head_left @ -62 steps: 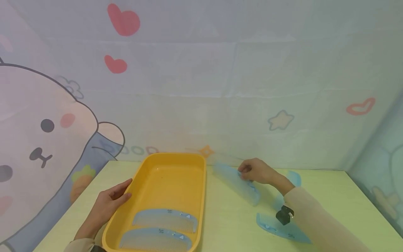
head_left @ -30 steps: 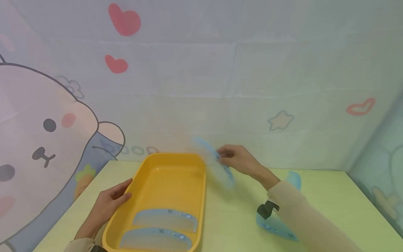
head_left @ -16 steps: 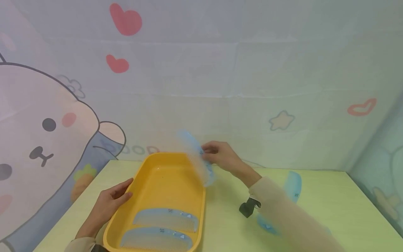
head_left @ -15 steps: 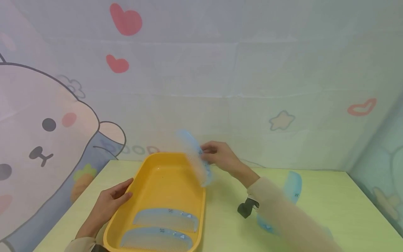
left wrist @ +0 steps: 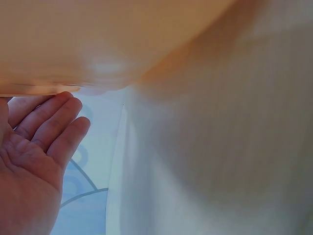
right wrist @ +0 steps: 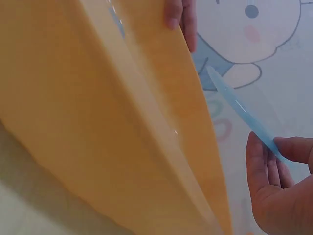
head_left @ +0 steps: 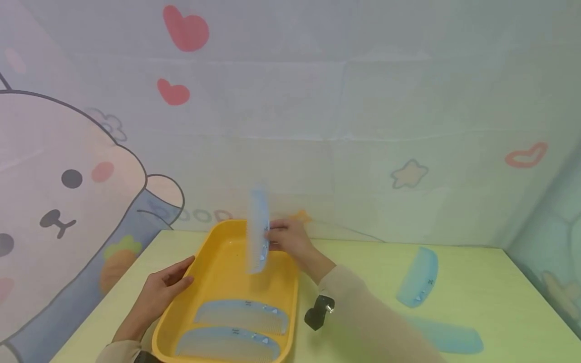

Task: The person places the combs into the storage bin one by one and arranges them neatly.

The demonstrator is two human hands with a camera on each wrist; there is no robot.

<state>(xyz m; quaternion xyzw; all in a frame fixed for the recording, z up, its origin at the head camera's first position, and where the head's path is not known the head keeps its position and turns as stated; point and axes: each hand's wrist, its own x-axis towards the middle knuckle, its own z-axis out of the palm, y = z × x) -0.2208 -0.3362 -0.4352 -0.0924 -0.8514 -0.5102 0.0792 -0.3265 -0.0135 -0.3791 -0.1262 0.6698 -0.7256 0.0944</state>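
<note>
My right hand (head_left: pixel 290 239) pinches a translucent blue comb (head_left: pixel 258 232) by its spine between thumb and fingers. The comb stands nearly upright over the far part of a yellow tray (head_left: pixel 297 282); in the right wrist view the comb (right wrist: pixel 239 107) appears edge-on, beyond the tray's rim. My left hand (head_left: pixel 165 290) holds the tray's left rim, thumb on the inner side and fingers outside. The left wrist view shows those fingers (left wrist: pixel 54 117) fairly straight against the tray's outer wall. Inside the tray's near end lie two similar combs, one (head_left: pixel 242 312) behind the other (head_left: pixel 227 343).
On the pale green table (head_left: pixel 363 262), a comb (head_left: pixel 419 277) lies at a slant to the right. Nearer, another comb (head_left: pixel 454 335) lies partly behind my right sleeve (head_left: pixel 376 317). A printed cloth (head_left: pixel 290 101) forms the backdrop behind the table.
My right hand has lifted the comb from the table and carried it left over the tray, turning it more upright. The left hand keeps its place at the rim.
</note>
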